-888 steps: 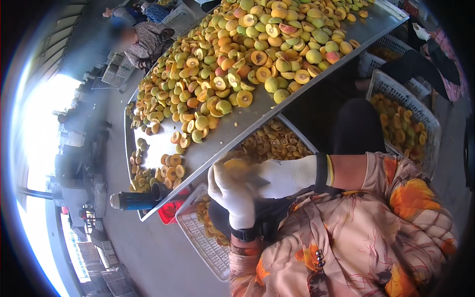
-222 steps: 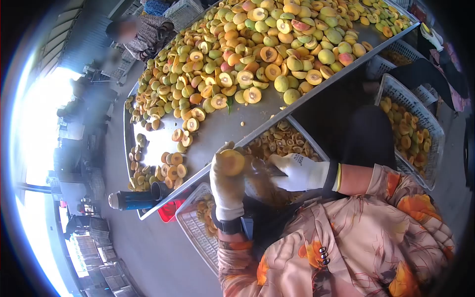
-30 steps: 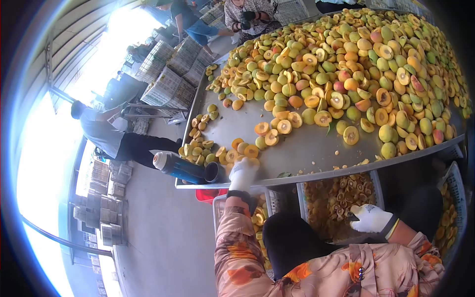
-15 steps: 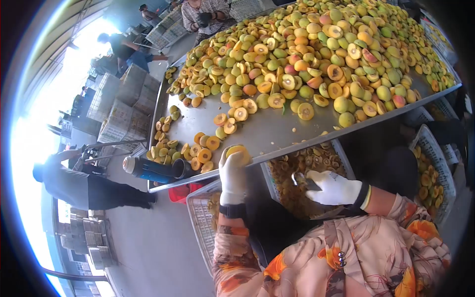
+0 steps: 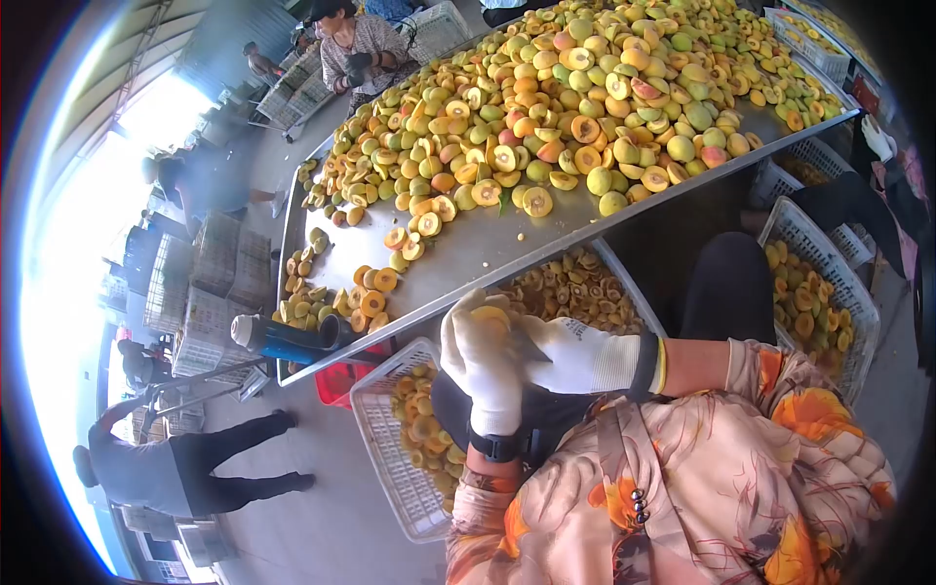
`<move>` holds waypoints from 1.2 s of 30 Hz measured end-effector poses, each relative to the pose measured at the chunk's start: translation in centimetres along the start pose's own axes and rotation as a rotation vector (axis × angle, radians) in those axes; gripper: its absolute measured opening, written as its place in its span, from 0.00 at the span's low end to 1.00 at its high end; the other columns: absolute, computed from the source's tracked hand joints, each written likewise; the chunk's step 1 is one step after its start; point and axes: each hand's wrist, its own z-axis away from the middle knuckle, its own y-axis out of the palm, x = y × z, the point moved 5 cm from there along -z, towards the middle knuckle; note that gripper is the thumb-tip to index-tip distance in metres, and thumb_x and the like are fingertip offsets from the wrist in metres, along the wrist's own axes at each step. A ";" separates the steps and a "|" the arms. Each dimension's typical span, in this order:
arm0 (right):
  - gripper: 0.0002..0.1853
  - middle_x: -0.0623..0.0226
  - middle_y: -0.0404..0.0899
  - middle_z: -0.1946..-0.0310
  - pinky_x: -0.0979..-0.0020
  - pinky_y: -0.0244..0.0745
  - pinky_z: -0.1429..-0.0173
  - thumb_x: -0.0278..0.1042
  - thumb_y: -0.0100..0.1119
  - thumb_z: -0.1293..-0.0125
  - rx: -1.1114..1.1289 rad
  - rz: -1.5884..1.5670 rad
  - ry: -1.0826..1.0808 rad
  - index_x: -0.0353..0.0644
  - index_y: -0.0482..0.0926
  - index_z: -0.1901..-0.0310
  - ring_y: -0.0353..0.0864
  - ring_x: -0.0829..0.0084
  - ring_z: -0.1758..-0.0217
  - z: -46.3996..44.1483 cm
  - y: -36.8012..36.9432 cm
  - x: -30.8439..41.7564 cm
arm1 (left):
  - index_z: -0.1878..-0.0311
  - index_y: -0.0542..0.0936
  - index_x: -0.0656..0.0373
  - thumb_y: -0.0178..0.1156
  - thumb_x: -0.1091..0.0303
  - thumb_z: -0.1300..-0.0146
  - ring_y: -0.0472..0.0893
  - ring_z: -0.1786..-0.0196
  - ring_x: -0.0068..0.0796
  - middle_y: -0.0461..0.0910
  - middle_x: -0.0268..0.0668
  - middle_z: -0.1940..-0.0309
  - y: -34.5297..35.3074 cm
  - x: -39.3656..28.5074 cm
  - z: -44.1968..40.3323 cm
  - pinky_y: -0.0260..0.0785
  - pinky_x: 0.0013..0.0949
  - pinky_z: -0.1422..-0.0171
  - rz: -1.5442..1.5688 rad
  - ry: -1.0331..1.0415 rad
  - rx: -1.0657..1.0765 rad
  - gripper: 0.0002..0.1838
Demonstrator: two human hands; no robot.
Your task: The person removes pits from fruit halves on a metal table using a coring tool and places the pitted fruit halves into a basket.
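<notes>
My left hand point(image 5: 476, 370), in a white glove, is closed around a yellow peach half point(image 5: 491, 318) above my lap. Against it from the right presses my gloved right hand point(image 5: 575, 357), its fingers curled and smeared by motion. The metal pitting tool with a dark handle, seen in the right hand a moment earlier, is now hidden between the hands. Just beyond them, the metal table point(image 5: 468, 278) bears a large heap of halved peaches point(image 5: 585, 107). Under its edge, a crate of peach pits and scraps point(image 5: 575, 292) is partly covered by my hands.
A white crate of peach halves point(image 5: 405, 487) stands at my left, another crate point(image 5: 858, 322) at my right. A blue flask point(image 5: 278, 336) lies on the table corner above a red container point(image 5: 336, 383). Co-workers stand across the table and at left; stacked crates point(image 5: 210, 322) are behind.
My left hand has drawn back from the table edge with the peach half. My right hand has moved left to meet it. The view has shifted, showing more of the left crate.
</notes>
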 end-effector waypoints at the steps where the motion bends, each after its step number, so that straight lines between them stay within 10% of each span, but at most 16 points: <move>1: 0.22 0.41 0.84 0.61 0.48 0.81 0.56 0.35 0.60 0.30 -0.032 -0.035 -0.035 0.36 0.70 0.39 0.86 0.39 0.58 0.2 0.2 0.1 | 0.45 0.79 0.69 0.48 0.53 0.19 0.82 0.62 0.32 0.85 0.46 0.61 0.2 -0.4 0.3 0.76 0.31 0.57 -0.031 0.018 0.000 0.24; 9: 0.19 0.42 0.86 0.59 0.50 0.81 0.52 0.33 0.62 0.33 0.009 0.027 0.009 0.35 0.75 0.43 0.86 0.41 0.54 1.1 0.2 0.9 | 0.45 0.79 0.69 0.49 0.56 0.19 0.83 0.63 0.31 0.86 0.46 0.62 0.2 -1.1 1.4 0.78 0.31 0.54 -0.009 0.162 0.042 0.22; 13: 0.20 0.44 0.86 0.61 0.53 0.81 0.54 0.31 0.63 0.38 0.110 -0.103 -0.065 0.32 0.76 0.46 0.88 0.44 0.57 0.5 0.1 1.5 | 0.48 0.83 0.65 0.54 0.62 0.20 0.75 0.68 0.15 0.87 0.37 0.61 -0.3 -1.8 1.4 0.69 0.22 0.60 -0.098 0.107 0.055 0.16; 18: 0.21 0.57 0.85 0.67 0.64 0.78 0.59 0.31 0.64 0.39 0.408 -0.067 0.117 0.32 0.78 0.45 0.85 0.66 0.66 -0.2 -0.8 1.0 | 0.49 0.84 0.65 0.53 0.64 0.21 0.79 0.65 0.16 0.86 0.34 0.66 -0.4 -1.8 0.4 0.71 0.22 0.58 -0.147 0.090 0.241 0.15; 25: 0.10 0.69 0.73 0.80 0.74 0.65 0.77 0.29 0.65 0.40 0.684 -0.748 0.518 0.35 0.78 0.60 0.70 0.78 0.82 0.4 -0.4 0.4 | 0.51 0.85 0.67 0.57 0.62 0.24 0.82 0.63 0.21 0.87 0.37 0.62 0.8 -0.4 -1.1 0.74 0.26 0.55 0.018 -0.072 0.436 0.16; 30: 0.10 0.70 0.65 0.86 0.75 0.52 0.85 0.30 0.65 0.41 0.797 -1.265 0.568 0.34 0.75 0.66 0.58 0.79 0.90 1.0 -0.3 -1.7 | 0.51 0.83 0.67 0.48 0.41 0.21 0.84 0.66 0.31 0.87 0.44 0.65 2.2 0.0 -1.8 0.78 0.32 0.57 0.143 -0.155 0.248 0.32; 33: 0.12 0.70 0.69 0.85 0.73 0.56 0.84 0.36 0.66 0.38 0.806 -0.925 0.536 0.35 0.77 0.65 0.63 0.79 0.88 0.5 -0.9 -3.9 | 0.48 0.80 0.68 0.46 0.42 0.20 0.84 0.70 0.34 0.86 0.46 0.65 -2.4 1.7 -3.5 0.80 0.34 0.61 -0.012 -0.137 0.117 0.32; 36: 0.16 0.55 0.85 0.68 0.60 0.79 0.57 0.41 0.61 0.37 0.678 0.217 0.426 0.36 0.80 0.56 0.86 0.59 0.64 0.5 -1.6 -10.1 | 0.54 0.83 0.67 0.52 0.52 0.20 0.84 0.68 0.29 0.87 0.41 0.66 -9.9 1.5 -4.7 0.78 0.28 0.62 -0.124 -0.180 -0.029 0.24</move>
